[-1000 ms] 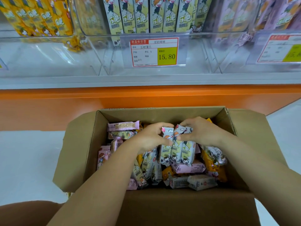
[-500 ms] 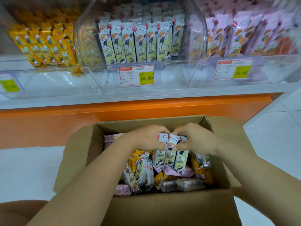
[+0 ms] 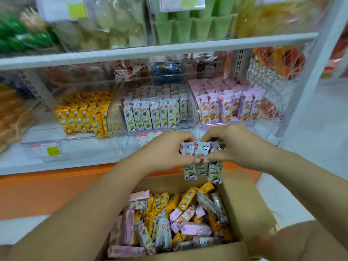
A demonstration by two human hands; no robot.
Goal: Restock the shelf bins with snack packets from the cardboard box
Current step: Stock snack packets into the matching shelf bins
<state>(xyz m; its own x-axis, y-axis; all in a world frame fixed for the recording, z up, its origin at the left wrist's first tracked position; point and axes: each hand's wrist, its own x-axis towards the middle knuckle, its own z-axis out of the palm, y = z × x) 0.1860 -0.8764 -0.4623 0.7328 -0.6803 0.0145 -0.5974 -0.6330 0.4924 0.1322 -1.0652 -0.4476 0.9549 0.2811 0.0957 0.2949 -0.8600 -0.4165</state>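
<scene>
My left hand (image 3: 165, 153) and my right hand (image 3: 233, 147) together pinch the tops of three grey-green snack packets (image 3: 202, 162), held side by side above the far edge of the cardboard box (image 3: 244, 208). The box holds several loose packets in yellow, pink and grey-green (image 3: 169, 223). Just beyond my hands, the clear middle shelf bin (image 3: 194, 112) holds rows of matching grey-green packets (image 3: 154, 113).
A bin of yellow packets (image 3: 84, 117) stands left of the middle bin and a bin of pink packets (image 3: 231, 106) right of it. Price tags hang on the bin fronts. Higher shelves carry other snacks. An orange plinth (image 3: 47, 193) runs under the shelf.
Both hands have lifted the three grey-green packets up out of the box toward the shelf. The view has tilted up, showing the higher shelves.
</scene>
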